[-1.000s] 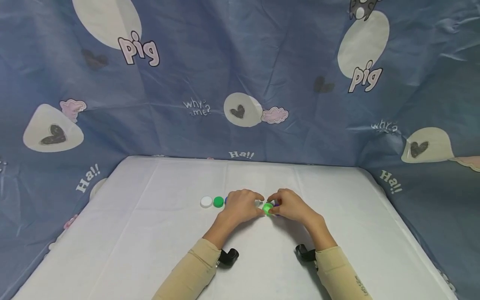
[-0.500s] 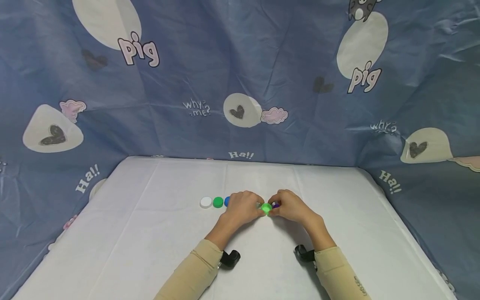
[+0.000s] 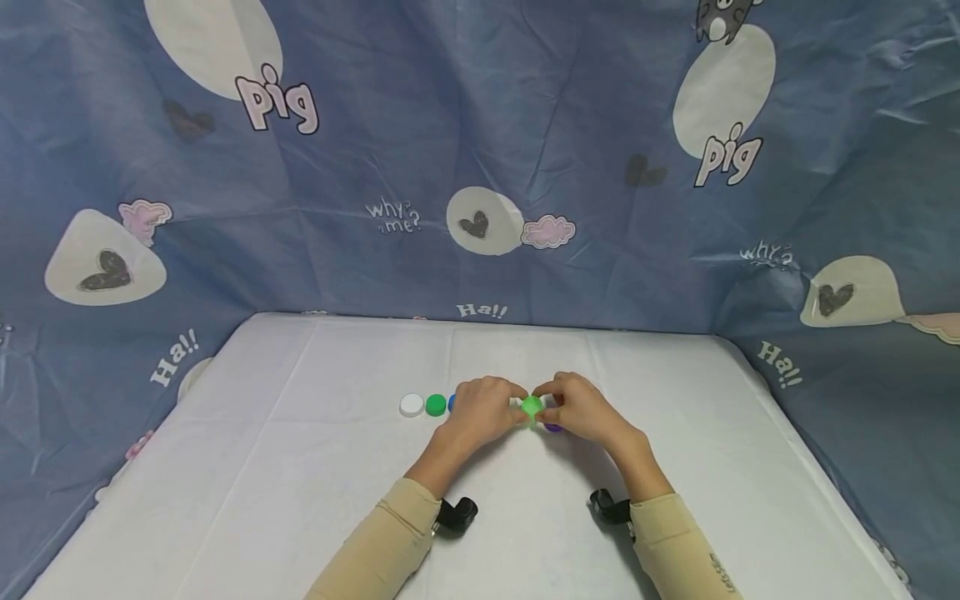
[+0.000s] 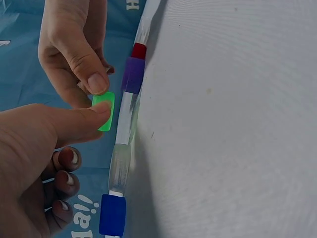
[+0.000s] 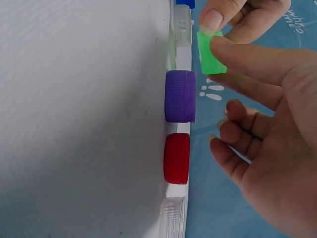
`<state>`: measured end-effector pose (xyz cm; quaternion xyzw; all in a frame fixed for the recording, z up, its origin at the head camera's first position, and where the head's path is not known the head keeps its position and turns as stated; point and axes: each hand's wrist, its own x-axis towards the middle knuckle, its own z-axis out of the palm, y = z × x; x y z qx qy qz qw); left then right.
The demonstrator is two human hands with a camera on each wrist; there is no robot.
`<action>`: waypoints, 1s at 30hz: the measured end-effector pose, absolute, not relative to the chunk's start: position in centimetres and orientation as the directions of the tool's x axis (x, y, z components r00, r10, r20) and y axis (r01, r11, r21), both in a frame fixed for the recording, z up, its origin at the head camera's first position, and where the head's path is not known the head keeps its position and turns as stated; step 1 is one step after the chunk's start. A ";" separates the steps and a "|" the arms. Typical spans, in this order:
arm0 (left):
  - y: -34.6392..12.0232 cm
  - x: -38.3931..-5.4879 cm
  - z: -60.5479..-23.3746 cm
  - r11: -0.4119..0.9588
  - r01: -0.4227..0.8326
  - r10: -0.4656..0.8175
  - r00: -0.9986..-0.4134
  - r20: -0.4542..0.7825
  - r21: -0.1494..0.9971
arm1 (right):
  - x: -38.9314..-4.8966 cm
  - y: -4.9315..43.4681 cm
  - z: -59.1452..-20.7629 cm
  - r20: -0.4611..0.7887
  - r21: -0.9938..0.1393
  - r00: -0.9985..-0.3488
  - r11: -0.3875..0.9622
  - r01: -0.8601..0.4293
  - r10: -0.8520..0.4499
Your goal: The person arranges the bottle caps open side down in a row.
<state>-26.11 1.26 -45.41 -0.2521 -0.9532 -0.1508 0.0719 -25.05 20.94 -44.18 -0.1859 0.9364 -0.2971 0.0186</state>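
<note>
A bright green bottle cap is held above the white table between both hands. My left hand pinches its left side with thumb and forefinger; my right hand pinches the opposite side the same way. In the left wrist view the green cap stands apart from the row of caps, and the other left fingers are curled loosely. Nearest below is a purple cap, partly hidden by the right hand in the head view. A red cap sits beside it.
Along the same row are a white cap, a darker green cap and a blue cap. Clear caps also stand there. A patterned blue cloth hangs behind the white table.
The bright green cap has risen slightly in both hands, and its hollow side, seen half a second ago, no longer faces the head camera. More of the purple cap's near edge shows below.
</note>
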 end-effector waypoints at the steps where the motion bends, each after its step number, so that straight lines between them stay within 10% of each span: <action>1: 1.2 -26.1 -45.3 0.827 0.502 0.458 -0.863 0.215 0.254 | -25.0 20.9 -44.1 0.074 -0.569 -0.931 0.751 -0.334 -0.358; 30: 1.0 -25.5 -44.1 0.834 0.530 0.451 -0.815 0.365 0.152 | -24.7 21.0 -43.2 0.033 -0.693 -0.966 0.690 -0.207 -0.257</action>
